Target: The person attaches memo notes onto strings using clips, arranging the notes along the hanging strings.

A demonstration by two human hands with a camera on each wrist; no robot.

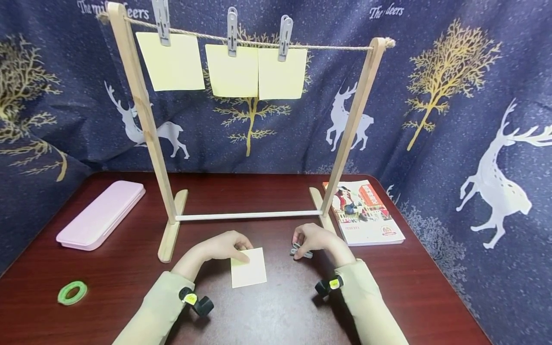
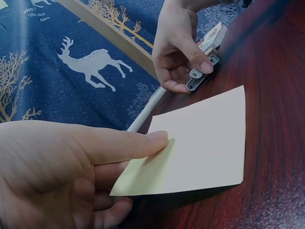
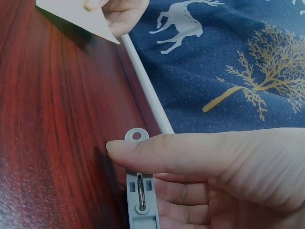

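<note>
My left hand [image 1: 227, 245] pinches a square yellow sticky note [image 1: 252, 272] by its upper left part, thumb on top, low over the middle of the table. In the left wrist view the note [image 2: 205, 148] tilts above the wood, its far edges free. To the right, my right hand [image 1: 314, 239] grips a grey clothespin [image 1: 303, 250] between thumb and fingers. The right wrist view shows the clothespin [image 3: 142, 195] lengthwise, with its metal spring visible and the thumb across it. Three yellow notes, the left one [image 1: 172, 62] apart from the other two, hang above from grey clothespins [image 1: 232, 31].
A wooden frame [image 1: 148, 120] with a rope [image 1: 336, 47] across its top and a white bar [image 1: 250, 215] below stands behind the hands. At left lie a pink case [image 1: 101, 215] and a green tape roll [image 1: 62, 296]. A booklet [image 1: 366, 213] lies at right.
</note>
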